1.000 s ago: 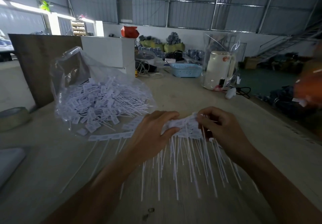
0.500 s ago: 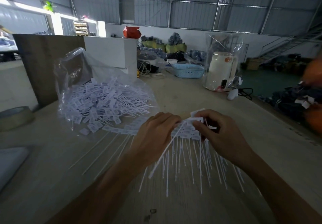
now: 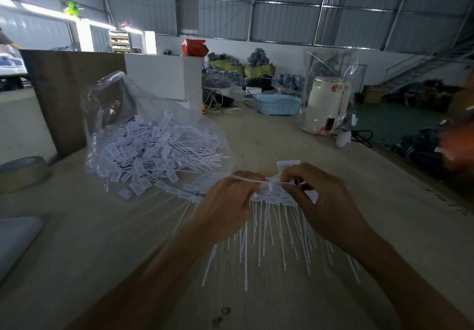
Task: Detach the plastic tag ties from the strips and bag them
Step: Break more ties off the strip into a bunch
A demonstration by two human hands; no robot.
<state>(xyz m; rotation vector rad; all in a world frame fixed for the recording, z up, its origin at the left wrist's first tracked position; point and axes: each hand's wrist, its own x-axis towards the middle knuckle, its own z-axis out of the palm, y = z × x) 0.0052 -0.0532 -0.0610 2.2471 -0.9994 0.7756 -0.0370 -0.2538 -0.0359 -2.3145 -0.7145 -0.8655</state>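
Above the middle of the table I hold a bundle of white tag-tie strips (image 3: 275, 197), their thin tails hanging down toward me. My left hand (image 3: 228, 206) grips the bundle's left end, with one thin tie (image 3: 252, 180) running across from its fingers to the right. My right hand (image 3: 323, 201) pinches the label heads at the bundle's right end. A clear plastic bag (image 3: 151, 139) full of loose white ties lies open at the left. Another strip (image 3: 184, 192) lies on the table by the bag's mouth.
The work surface is a wooden table (image 3: 102, 252). A tape roll (image 3: 21, 173) sits at the left edge, a white kettle (image 3: 327, 103) in plastic and a light blue basket (image 3: 278, 103) at the back. A blurred orange-sleeved person (image 3: 459, 134) is at the right.
The bundle has been lifted slightly and both hands have shifted their grip. A single tie that hung slanting from the left hand now stretches level between the two hands.
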